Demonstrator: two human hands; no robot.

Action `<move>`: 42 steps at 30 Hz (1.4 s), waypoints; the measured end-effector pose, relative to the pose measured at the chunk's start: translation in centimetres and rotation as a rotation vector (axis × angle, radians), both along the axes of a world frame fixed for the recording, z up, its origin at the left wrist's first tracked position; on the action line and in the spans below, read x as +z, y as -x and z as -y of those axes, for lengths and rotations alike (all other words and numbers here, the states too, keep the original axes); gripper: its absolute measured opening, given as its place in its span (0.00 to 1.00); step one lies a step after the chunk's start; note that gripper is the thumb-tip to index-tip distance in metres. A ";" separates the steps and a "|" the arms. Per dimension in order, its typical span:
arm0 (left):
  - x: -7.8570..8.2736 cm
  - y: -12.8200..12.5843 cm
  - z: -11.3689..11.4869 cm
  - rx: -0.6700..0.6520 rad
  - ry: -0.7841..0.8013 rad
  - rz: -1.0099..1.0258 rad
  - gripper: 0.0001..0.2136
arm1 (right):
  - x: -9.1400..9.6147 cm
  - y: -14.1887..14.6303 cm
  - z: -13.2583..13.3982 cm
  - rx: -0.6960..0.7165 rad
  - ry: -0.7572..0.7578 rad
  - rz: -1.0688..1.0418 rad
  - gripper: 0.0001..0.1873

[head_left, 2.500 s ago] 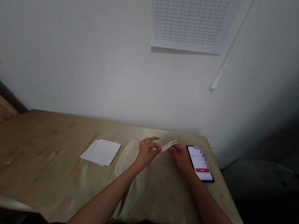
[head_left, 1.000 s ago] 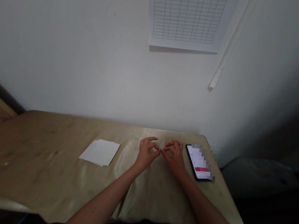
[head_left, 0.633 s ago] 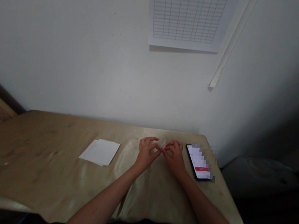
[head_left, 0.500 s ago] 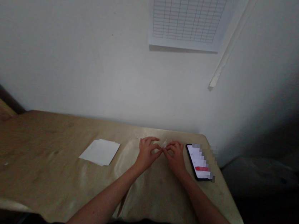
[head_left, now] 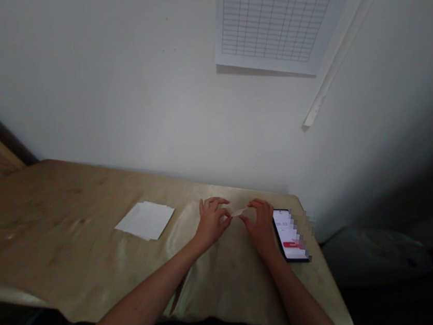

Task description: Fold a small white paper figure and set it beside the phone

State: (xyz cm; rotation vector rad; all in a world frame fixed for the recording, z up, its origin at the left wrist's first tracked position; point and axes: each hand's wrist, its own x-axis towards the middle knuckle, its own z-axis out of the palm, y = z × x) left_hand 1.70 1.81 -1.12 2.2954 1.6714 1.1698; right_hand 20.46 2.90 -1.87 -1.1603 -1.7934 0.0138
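Note:
A small folded piece of white paper (head_left: pixel 238 212) sits between my two hands over the far right part of the tan table (head_left: pixel 73 250). My left hand (head_left: pixel 210 222) pinches its left end with thumb and fingertips. My right hand (head_left: pixel 260 225) pinches its right end, fingers curled over it. Most of the paper is hidden by my fingers. A lit phone (head_left: pixel 290 236) lies just right of my right hand.
A small stack of white paper sheets (head_left: pixel 146 220) lies on the table left of my hands. A white wall rises behind the table, with a gridded sheet (head_left: pixel 270 22) pinned on it. A dark object (head_left: pixel 378 254) sits right of the table.
The paper stuck out long and angled 2.5 s ago; my hands then closed together around it. Since half a second ago my right hand has shifted slightly right, drawing the paper out flatter.

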 end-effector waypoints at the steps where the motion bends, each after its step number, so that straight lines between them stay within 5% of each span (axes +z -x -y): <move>1: 0.0 0.1 0.0 0.004 0.007 -0.011 0.03 | 0.3 -0.2 0.0 0.025 -0.021 0.080 0.12; 6: -0.1 0.4 -0.2 -0.007 0.022 -0.025 0.03 | 1.1 -0.6 0.4 0.105 -0.080 0.287 0.08; 23: -0.1 0.9 -1.1 -0.076 0.043 0.048 0.03 | 1.1 -0.1 0.5 0.076 0.232 0.094 0.09; 42: -0.2 0.5 -0.7 -0.072 0.080 0.018 0.03 | -0.3 0.1 0.0 0.070 0.200 0.235 0.09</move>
